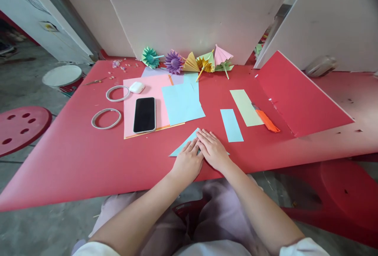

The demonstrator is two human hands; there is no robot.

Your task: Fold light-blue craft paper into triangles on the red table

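A light-blue sheet of paper (pixel 183 147), folded into a triangle, lies near the front edge of the red table (pixel 126 169). My left hand (pixel 189 157) presses flat on it with the fingers stretched out. Beside it my right hand (pixel 212 148) lies flat on the same paper, fingers extended toward the triangle's top corner, the two hands touching. Much of the paper's middle is hidden beneath them. Right of my hands rests a blue paper strip (pixel 232 125), and past it a pale green strip (pixel 247 107) with an orange utility knife (pixel 267 120) over its edge.
Blue sheets (pixel 183 104) overlap a pink sheet (pixel 147 89), which bears a phone (pixel 144 115) and a white earbud case (pixel 137 87). Two tape rolls (pixel 106 118) lie left. Folded paper umbrellas (pixel 174 62) line the back. A red board (pixel 301 94) slants up at right.
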